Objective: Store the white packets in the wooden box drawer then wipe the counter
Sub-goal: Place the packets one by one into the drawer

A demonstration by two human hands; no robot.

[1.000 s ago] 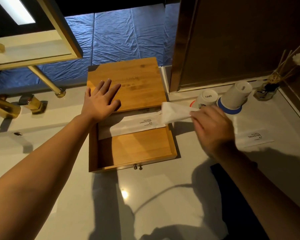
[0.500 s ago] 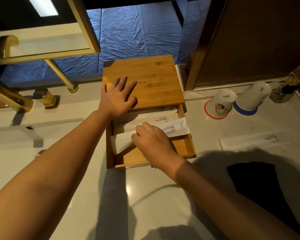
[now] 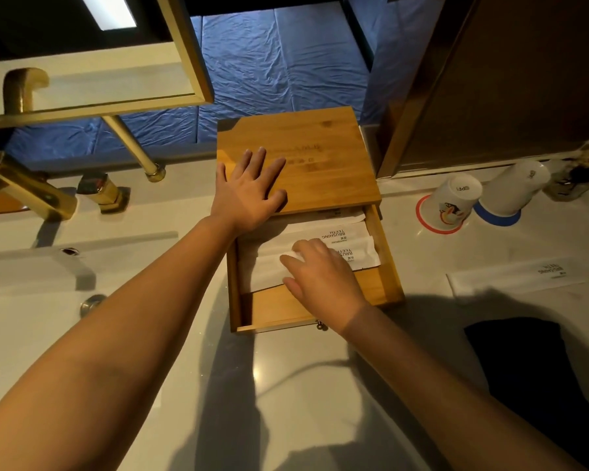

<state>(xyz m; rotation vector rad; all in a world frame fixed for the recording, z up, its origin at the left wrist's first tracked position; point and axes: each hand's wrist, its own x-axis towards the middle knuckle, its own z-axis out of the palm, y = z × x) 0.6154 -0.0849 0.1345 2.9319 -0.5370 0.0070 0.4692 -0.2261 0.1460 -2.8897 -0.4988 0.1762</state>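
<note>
A wooden box [image 3: 320,158] stands at the back of the white counter [image 3: 320,385], its drawer [image 3: 392,266] pulled out toward me. My left hand [image 3: 249,195] lies flat on the box lid, fingers spread. My right hand [image 3: 323,280] is inside the drawer, fingers and thumb on a white packet [image 3: 269,270] that lies across it. Another white packet [image 3: 320,231], printed "BRUSHING TEETH", lies behind it in the drawer. A third packet [image 3: 517,277] rests on the counter to the right.
A dark cloth [image 3: 524,368] lies on the counter at the lower right. Two upturned cups [image 3: 456,202] [image 3: 514,192] and a reed diffuser [image 3: 572,181] stand at the back right. A gold faucet [image 3: 24,185] and the sink basin [image 3: 31,300] are on the left.
My right hand carried a packet from the right into the drawer and has laid it down flatter beside the first one. My left hand stayed on the lid.
</note>
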